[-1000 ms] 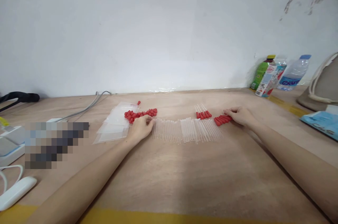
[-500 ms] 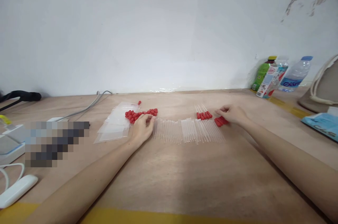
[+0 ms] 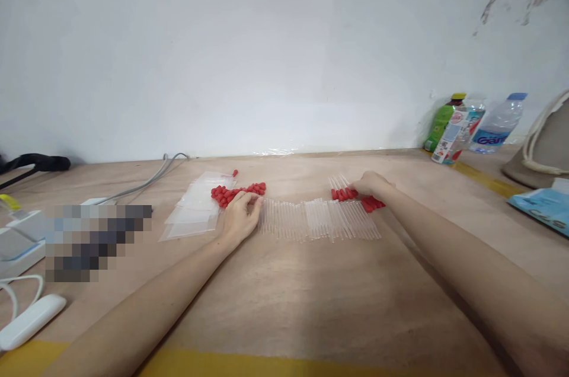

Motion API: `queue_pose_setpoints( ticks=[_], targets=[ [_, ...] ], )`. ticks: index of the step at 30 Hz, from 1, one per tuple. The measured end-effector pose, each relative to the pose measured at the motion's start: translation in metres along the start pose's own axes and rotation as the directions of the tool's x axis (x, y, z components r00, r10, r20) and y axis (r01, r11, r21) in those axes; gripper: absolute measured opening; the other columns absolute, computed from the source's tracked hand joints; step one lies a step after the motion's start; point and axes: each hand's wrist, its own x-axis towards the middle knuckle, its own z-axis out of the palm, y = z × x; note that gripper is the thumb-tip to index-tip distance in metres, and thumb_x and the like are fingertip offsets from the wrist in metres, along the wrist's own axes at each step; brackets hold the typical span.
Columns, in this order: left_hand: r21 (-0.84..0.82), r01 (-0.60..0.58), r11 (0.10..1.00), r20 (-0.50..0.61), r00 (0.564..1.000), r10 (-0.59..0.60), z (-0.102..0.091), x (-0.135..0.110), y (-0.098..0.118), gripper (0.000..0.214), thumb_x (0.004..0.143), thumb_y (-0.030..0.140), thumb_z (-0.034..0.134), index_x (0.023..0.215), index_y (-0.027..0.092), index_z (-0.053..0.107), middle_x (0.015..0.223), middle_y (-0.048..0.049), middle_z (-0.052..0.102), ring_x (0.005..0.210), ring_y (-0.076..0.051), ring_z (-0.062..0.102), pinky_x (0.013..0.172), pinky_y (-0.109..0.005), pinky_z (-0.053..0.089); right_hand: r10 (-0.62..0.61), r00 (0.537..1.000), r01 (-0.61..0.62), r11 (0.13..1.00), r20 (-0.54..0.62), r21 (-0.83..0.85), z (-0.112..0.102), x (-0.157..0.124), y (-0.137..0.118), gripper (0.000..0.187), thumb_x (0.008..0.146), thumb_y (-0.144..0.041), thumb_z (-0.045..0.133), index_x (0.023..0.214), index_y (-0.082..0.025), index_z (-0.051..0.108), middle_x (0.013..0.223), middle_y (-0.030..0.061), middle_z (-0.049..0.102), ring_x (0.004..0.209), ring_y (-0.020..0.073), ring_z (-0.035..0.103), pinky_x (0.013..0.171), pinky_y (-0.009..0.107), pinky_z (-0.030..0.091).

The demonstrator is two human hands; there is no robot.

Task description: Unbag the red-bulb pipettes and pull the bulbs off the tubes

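My left hand (image 3: 242, 217) rests at the left end of a row of clear, thin dropper tubes (image 3: 315, 220), its thumb and fingers drawn together. Whether a tube is between those fingertips is too small to make out. Beside it lies a pile of red rubber bulbs (image 3: 226, 194). Over on the right, my right hand (image 3: 372, 183) reaches down with bent fingers at several droppers with red bulbs (image 3: 341, 194), which lie side by side, tubes pointing away. Its fingertips are partly hidden at the rightmost bulb. More red bulbs (image 3: 372, 205) lie just under this hand.
Clear plastic bags (image 3: 193, 208) lie left of the bulb pile, with one loose red bulb (image 3: 235, 173) behind. Bottles (image 3: 495, 128) and a carton-like pack stand by the wall. A blue packet (image 3: 540, 205) sits far right; a cable (image 3: 151, 178) and white charger (image 3: 33, 320) are left.
My right hand has moved left from beside the droppers onto their right end, with its wrist turned more over the loose bulbs. My left hand stays in place.
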Motion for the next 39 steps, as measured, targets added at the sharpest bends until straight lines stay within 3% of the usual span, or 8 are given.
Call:
queue_pose_setpoints(
  ticks=[6, 9, 11, 13, 17, 22, 32, 39],
  targets=[
    [-0.042, -0.154, 0.987, -0.074, 0.986, 0.15, -0.001, 0.001, 0.002, 0.018, 0.083, 0.03, 0.047, 0.082, 0.018, 0.061, 0.083, -0.0037, 0.058, 0.083, -0.017, 0.055, 0.075, -0.029, 0.045, -0.168, 0.97, 0.175, 0.984, -0.174, 0.027, -0.007, -0.028, -0.005, 0.024, 0.074, -0.035, 0.048, 0.061, -0.019, 0.06, 0.057, 0.0036, 0.06, 0.067, 0.0207, 0.059, 0.066, 0.033, 0.038],
    [0.016, -0.259, 0.966, -0.119, 0.958, 0.259, -0.003, 0.0, 0.008, 0.018, 0.084, 0.028, 0.047, 0.089, 0.019, 0.061, 0.092, -0.0057, 0.058, 0.092, -0.019, 0.053, 0.083, -0.033, 0.043, -0.354, 0.897, 0.385, 0.92, -0.264, 0.074, 0.007, -0.053, -0.004, 0.023, 0.08, -0.038, 0.044, 0.084, -0.023, 0.061, 0.071, -0.0008, 0.065, 0.074, 0.0154, 0.058, 0.07, 0.027, 0.038],
    [0.079, -0.36, 0.93, -0.134, 0.92, 0.368, -0.003, -0.003, 0.017, 0.021, 0.084, 0.027, 0.047, 0.098, 0.019, 0.06, 0.102, -0.0074, 0.058, 0.099, -0.02, 0.051, 0.088, -0.036, 0.04, -0.601, 0.666, 0.677, 0.736, -0.442, 0.019, 0.023, -0.069, -0.001, 0.024, 0.079, -0.034, 0.052, 0.097, -0.02, 0.059, 0.077, 0.0022, 0.066, 0.08, 0.0178, 0.056, 0.073, 0.03, 0.037],
    [0.14, -0.474, 0.869, -0.126, 0.862, 0.49, 0.0, -0.008, 0.027, 0.025, 0.084, 0.026, 0.048, 0.106, 0.02, 0.059, 0.112, -0.009, 0.056, 0.107, -0.023, 0.048, 0.091, -0.039, 0.037, -0.725, 0.449, 0.8, 0.586, -0.522, -0.126, 0.039, -0.084, 0.002, 0.022, 0.081, -0.032, 0.052, 0.096, -0.02, 0.061, 0.081, 0.005, 0.065, 0.082, 0.0197, 0.054, 0.074, 0.033, 0.034],
    [0.182, -0.662, 0.727, -0.047, 0.733, 0.679, 0.011, -0.016, 0.046, 0.026, 0.085, 0.026, 0.049, 0.109, 0.023, 0.058, 0.119, -0.0072, 0.056, 0.114, -0.024, 0.046, 0.094, -0.043, 0.034, -0.79, 0.223, 0.853, 0.442, -0.57, -0.278, 0.058, -0.106, 0.0, 0.014, 0.083, -0.025, 0.051, 0.086, -0.023, 0.064, 0.077, 0.0021, 0.063, 0.077, 0.0165, 0.052, 0.077, 0.034, 0.029],
    [0.155, -0.732, 0.664, -0.002, 0.672, 0.741, 0.02, -0.018, 0.05, 0.02, 0.086, 0.024, 0.048, 0.101, 0.022, 0.061, 0.109, -0.0035, 0.063, 0.11, -0.02, 0.052, 0.098, -0.041, 0.031, -0.79, 0.185, 0.862, 0.416, -0.584, -0.289, 0.061, -0.117, -0.008, 0.013, 0.084, -0.023, 0.051, 0.084, -0.023, 0.064, 0.076, 0.0002, 0.065, 0.076, 0.0145, 0.053, 0.083, 0.036, 0.027],
    [0.149, -0.762, 0.63, -0.006, 0.637, 0.771, 0.022, -0.021, 0.052, 0.02, 0.087, 0.02, 0.046, 0.101, 0.019, 0.06, 0.105, -0.0034, 0.066, 0.109, -0.021, 0.053, 0.097, -0.042, 0.031, -0.807, 0.095, 0.853, 0.368, -0.583, -0.371, 0.065, -0.118, -0.014, 0.011, 0.083, -0.022, 0.053, 0.084, -0.023, 0.064, 0.076, -0.002, 0.07, 0.082, 0.0151, 0.059, 0.092, 0.039, 0.022],
    [0.094, -0.79, 0.606, 0.041, 0.612, 0.79, 0.023, -0.024, 0.052, 0.021, 0.086, 0.014, 0.043, 0.093, 0.018, 0.062, 0.103, -0.0041, 0.066, 0.111, -0.02, 0.053, 0.098, -0.042, 0.031, -0.84, 0.037, 0.844, 0.316, -0.542, -0.433, 0.061, -0.119, -0.009, 0.01, 0.082, -0.021, 0.054, 0.084, -0.021, 0.064, 0.075, -0.0017, 0.07, 0.084, 0.0148, 0.059, 0.08, 0.033, 0.03]
  ],
)
